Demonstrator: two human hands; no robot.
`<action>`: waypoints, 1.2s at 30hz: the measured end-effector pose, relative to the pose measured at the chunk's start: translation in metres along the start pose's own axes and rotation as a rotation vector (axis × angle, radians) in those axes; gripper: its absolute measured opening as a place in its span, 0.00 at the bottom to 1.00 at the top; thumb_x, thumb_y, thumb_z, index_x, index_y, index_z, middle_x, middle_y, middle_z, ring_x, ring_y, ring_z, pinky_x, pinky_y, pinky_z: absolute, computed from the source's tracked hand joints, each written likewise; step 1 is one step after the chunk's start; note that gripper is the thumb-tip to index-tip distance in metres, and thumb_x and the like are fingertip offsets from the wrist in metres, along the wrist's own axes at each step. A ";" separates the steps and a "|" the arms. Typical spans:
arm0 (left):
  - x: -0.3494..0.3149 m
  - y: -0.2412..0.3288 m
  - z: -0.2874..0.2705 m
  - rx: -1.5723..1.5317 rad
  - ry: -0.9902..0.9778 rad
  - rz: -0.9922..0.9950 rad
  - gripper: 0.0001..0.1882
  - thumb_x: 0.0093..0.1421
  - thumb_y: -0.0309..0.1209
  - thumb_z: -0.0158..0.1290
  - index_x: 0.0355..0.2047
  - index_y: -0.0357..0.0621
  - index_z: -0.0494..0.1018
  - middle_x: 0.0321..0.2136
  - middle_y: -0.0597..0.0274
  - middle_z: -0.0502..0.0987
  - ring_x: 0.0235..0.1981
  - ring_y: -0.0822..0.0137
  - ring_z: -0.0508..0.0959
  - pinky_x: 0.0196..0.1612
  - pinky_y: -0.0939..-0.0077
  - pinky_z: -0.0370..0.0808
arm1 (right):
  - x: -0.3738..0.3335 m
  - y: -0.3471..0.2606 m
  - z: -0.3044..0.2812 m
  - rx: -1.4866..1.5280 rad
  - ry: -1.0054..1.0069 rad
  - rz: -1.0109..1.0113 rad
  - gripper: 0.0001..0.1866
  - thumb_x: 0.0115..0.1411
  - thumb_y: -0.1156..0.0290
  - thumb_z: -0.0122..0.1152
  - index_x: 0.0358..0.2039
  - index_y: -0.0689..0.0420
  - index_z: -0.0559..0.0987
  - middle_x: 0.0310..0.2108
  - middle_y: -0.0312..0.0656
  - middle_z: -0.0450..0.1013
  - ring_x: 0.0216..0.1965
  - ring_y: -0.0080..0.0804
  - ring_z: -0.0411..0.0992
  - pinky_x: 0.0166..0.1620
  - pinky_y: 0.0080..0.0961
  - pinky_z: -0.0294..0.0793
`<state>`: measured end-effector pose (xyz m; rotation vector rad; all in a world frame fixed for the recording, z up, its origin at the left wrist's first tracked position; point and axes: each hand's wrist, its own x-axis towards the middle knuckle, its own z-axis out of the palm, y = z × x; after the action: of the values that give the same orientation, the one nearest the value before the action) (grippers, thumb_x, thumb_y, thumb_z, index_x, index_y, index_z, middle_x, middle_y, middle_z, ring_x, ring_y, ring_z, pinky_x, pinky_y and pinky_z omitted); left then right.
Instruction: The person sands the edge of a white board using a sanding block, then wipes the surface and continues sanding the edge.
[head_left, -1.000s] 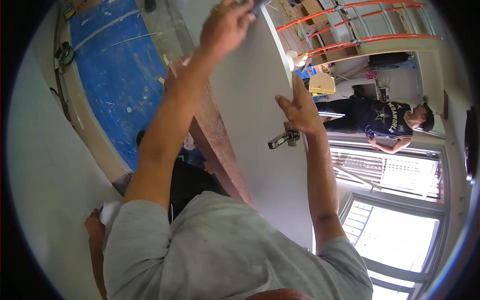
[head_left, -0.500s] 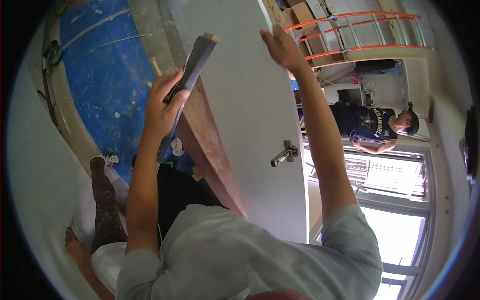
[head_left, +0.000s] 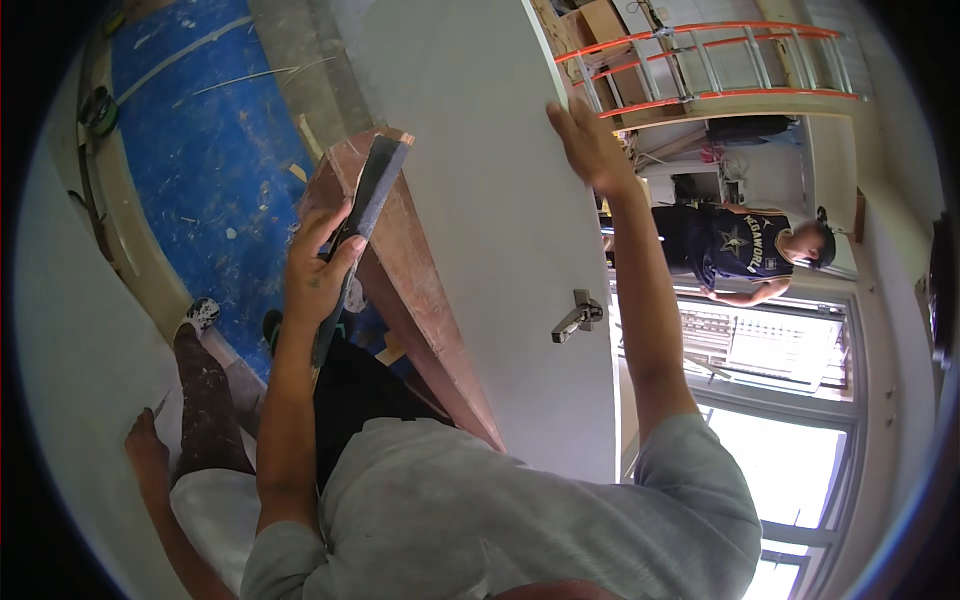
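Observation:
My left hand (head_left: 318,265) is closed around a long wooden strip (head_left: 375,180) faced in dark grey, sandpaper-like material, with bare wood showing at its upper end. The strip slants above a reddish-brown wooden beam (head_left: 425,290). To the right stands a pale grey door panel (head_left: 475,200) with a metal hinge (head_left: 578,316) fixed near its right edge. My right hand (head_left: 592,150) rests along that edge, fingers stretched out and holding nothing. The lower part of the strip runs down beside my left forearm and is partly hidden.
A blue sheet (head_left: 215,160) littered with scraps covers the floor at left. Beside me on the left, a co-worker's hand (head_left: 147,440) is near the wall. Another person (head_left: 745,245) stands at right, below an orange ladder (head_left: 710,70). Bright windows (head_left: 770,460) are at lower right.
My left hand has drawn the strip down toward me, uncovering the beam's far end. My right hand has slid a little down the panel edge, its fingers straighter.

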<state>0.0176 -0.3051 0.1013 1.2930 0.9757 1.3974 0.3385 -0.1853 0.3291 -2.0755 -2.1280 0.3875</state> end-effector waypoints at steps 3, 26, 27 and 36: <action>0.009 -0.001 0.008 0.038 0.006 0.025 0.24 0.66 0.26 0.64 0.62 0.35 0.77 0.50 0.53 0.80 0.50 0.63 0.80 0.55 0.69 0.76 | -0.049 0.003 0.005 0.101 0.088 0.002 0.26 0.79 0.50 0.45 0.43 0.66 0.72 0.37 0.63 0.73 0.41 0.65 0.71 0.49 0.47 0.71; 0.131 0.100 0.166 0.377 -0.124 0.504 0.25 0.64 0.36 0.66 0.62 0.52 0.80 0.45 0.50 0.75 0.44 0.48 0.79 0.44 0.57 0.81 | -0.105 0.024 0.017 0.212 0.184 -0.209 0.23 0.71 0.75 0.58 0.64 0.68 0.71 0.49 0.57 0.78 0.49 0.42 0.78 0.55 0.31 0.75; 0.156 0.093 0.164 0.397 -0.032 0.501 0.23 0.66 0.40 0.64 0.60 0.53 0.81 0.46 0.49 0.76 0.46 0.46 0.79 0.46 0.54 0.80 | -0.106 0.020 0.014 0.257 0.154 -0.192 0.23 0.71 0.75 0.58 0.63 0.68 0.71 0.49 0.58 0.78 0.49 0.42 0.78 0.55 0.32 0.75; 0.151 0.096 0.155 0.482 -0.099 0.519 0.23 0.64 0.37 0.67 0.58 0.48 0.82 0.41 0.47 0.76 0.43 0.49 0.80 0.45 0.57 0.79 | -0.104 0.011 0.011 0.224 0.184 -0.180 0.24 0.67 0.70 0.62 0.60 0.66 0.71 0.37 0.67 0.79 0.42 0.70 0.79 0.43 0.54 0.77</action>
<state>0.1627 -0.1869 0.2460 2.0676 0.9850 1.5066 0.3495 -0.2896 0.3230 -1.7132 -2.0384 0.3759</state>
